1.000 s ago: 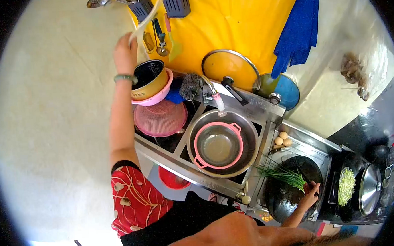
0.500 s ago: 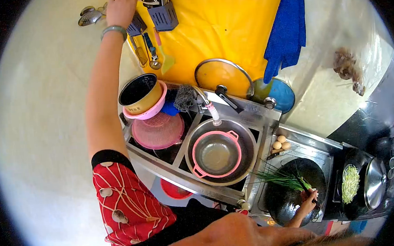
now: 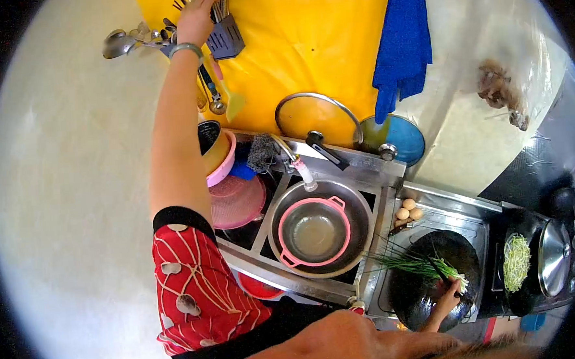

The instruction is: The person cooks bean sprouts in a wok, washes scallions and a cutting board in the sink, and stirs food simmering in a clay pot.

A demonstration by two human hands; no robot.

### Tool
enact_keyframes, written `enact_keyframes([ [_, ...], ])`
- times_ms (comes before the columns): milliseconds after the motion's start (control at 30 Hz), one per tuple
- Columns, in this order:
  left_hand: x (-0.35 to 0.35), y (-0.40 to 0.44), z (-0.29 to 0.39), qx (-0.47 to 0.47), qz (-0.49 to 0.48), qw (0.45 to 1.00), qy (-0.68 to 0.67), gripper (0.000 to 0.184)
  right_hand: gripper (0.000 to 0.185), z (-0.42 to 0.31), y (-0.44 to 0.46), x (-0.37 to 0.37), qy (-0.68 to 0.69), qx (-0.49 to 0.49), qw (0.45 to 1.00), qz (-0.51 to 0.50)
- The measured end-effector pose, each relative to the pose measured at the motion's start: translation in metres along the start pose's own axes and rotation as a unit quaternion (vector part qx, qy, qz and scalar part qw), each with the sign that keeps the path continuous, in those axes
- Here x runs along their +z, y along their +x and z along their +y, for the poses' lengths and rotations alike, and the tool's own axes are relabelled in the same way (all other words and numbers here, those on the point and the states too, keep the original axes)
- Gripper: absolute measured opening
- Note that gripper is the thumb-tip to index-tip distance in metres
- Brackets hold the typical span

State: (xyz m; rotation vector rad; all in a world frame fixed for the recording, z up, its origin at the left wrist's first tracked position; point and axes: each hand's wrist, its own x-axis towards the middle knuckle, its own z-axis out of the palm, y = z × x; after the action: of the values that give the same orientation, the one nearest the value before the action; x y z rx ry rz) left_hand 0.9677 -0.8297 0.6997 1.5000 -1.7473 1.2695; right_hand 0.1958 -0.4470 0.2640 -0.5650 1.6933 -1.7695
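Up at the wall, my left hand (image 3: 196, 20) has bent fingers pressed together beside the upright utensils in a grey slotted holder (image 3: 226, 40); what they grip is hidden. At lower right, my right hand (image 3: 447, 301) is closed at the white ends of a bunch of green scallions (image 3: 425, 266). A narrow dark thing lies along the bunch and reaches this hand, too small to identify. Beneath the scallions is a black wok (image 3: 414, 303) on a metal tray counter (image 3: 482, 234).
A pink-rimmed basin (image 3: 314, 232) stands in a metal basin (image 3: 274, 235) under the tap (image 3: 305, 175). Left are a pink strainer (image 3: 240, 201) and stacked pots (image 3: 216, 154). Eggs (image 3: 409, 203) lie near the wok; bean sprouts (image 3: 517, 262) and a steel lid (image 3: 554, 258) are farther right.
My left hand has gone up to the utensil holders, then right to the slotted one; the pale strip it held is no longer visible. My right hand remains by the scallions, whose white ends now show more.
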Motion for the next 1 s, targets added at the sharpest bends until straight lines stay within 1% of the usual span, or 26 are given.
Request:
enact_keyframes([
  [33,-0.047,-0.017,0.05,0.016,0.062,0.996,0.056,0.042,0.042,0.005,0.005,-0.011,0.014,0.01,1.0,0.005],
  [67,-0.078,-0.027,0.081,0.033,0.126,0.985,0.111,0.042,0.043,0.01,0.007,-0.016,0.029,0.022,0.999,0.011],
  [100,-0.075,-0.035,0.08,0.038,0.181,0.98,0.066,0.044,0.042,-0.001,0.0,-0.013,0.029,0.02,0.999,0.033],
  [133,-0.082,-0.051,0.094,0.021,0.213,0.977,0.011,0.044,0.041,-0.007,-0.003,-0.016,-0.02,-0.007,1.0,0.017],
  [167,-0.094,-0.073,0.112,0.002,0.243,0.969,-0.042,0.044,0.041,-0.006,-0.002,-0.017,0.011,-0.008,0.999,0.028],
  [233,-0.089,-0.142,0.14,-0.065,0.168,0.977,-0.116,0.042,0.041,-0.007,0.001,-0.019,0.067,-0.006,0.997,0.047],
  [267,-0.089,-0.184,0.167,-0.102,0.117,0.967,-0.203,0.04,0.041,-0.012,0.003,-0.017,0.088,-0.002,0.994,0.058],
  [300,-0.101,-0.222,0.201,-0.129,0.035,0.946,-0.296,0.039,0.041,-0.02,0.002,-0.019,0.103,0.003,0.992,0.072],
  [333,-0.09,-0.275,0.22,-0.111,-0.04,0.953,-0.28,0.038,0.035,-0.034,-0.001,-0.016,0.155,0.068,0.982,0.089],
  [367,-0.098,-0.317,0.251,-0.138,-0.113,0.931,-0.318,0.037,0.035,-0.034,0.004,-0.017,0.129,0.044,0.986,0.09],
  [400,-0.107,-0.359,0.28,-0.166,-0.19,0.901,-0.354,0.035,0.036,-0.033,0.009,-0.018,0.089,-0.004,0.993,0.083],
  [433,-0.104,-0.413,0.303,-0.217,-0.264,0.878,-0.336,0.035,0.037,-0.034,0.011,-0.02,0.048,-0.047,0.995,0.073],
  [467,-0.094,-0.462,0.324,-0.264,-0.327,0.853,-0.31,0.035,0.038,-0.034,0.014,-0.019,0.037,-0.069,0.995,0.06],
  [500,-0.094,-0.498,0.34,-0.294,-0.365,0.821,-0.327,0.037,0.039,-0.033,0.016,-0.016,0.044,-0.081,0.995,0.045],
  [533,-0.108,-0.501,0.353,-0.329,-0.4,0.77,-0.374,0.043,0.045,-0.035,0.015,-0.016,0.092,-0.06,0.993,0.033],
  [600,-0.093,-0.549,0.375,-0.26,-0.412,0.816,-0.311,0.052,0.045,-0.04,0.013,-0.01,0.117,-0.01,0.993,-0.022],
  [633,-0.089,-0.558,0.379,-0.248,-0.418,0.824,-0.292,0.058,0.046,-0.042,0.009,-0.002,0.101,-0.003,0.994,-0.029],
  [667,-0.082,-0.564,0.383,-0.26,-0.418,0.829,-0.265,0.056,0.048,-0.042,0.005,0.009,0.089,0.002,0.995,-0.038],
  [733,-0.065,-0.563,0.39,-0.28,-0.414,0.84,-0.21,0.052,0.045,-0.045,-0.009,0.034,0.11,-0.001,0.993,-0.048],
  [800,-0.046,-0.55,0.384,-0.343,-0.525,0.75,-0.21,0.043,0.042,-0.04,-0.012,0.045,0.135,0.032,0.988,-0.075],
  [833,-0.043,-0.54,0.38,-0.371,-0.574,0.7,-0.208,0.038,0.041,-0.041,-0.016,0.052,0.126,0.02,0.989,-0.074],
  [867,-0.045,-0.532,0.375,-0.377,-0.532,0.719,-0.239,0.035,0.04,-0.045,-0.019,0.055,0.133,0.048,0.986,-0.088],
  [933,-0.053,-0.51,0.363,-0.377,-0.449,0.752,-0.301,0.028,0.04,-0.045,-0.02,0.054,0.118,0.009,0.989,-0.093],
  [967,-0.064,-0.494,0.363,-0.325,-0.38,0.805,-0.319,0.027,0.04,-0.044,-0.019,0.051,0.112,0.018,0.989,-0.096],
  [1000,-0.078,-0.475,0.364,-0.27,-0.306,0.849,-0.337,0.025,0.041,-0.046,-0.021,0.053,0.113,0.033,0.991,-0.063],
])
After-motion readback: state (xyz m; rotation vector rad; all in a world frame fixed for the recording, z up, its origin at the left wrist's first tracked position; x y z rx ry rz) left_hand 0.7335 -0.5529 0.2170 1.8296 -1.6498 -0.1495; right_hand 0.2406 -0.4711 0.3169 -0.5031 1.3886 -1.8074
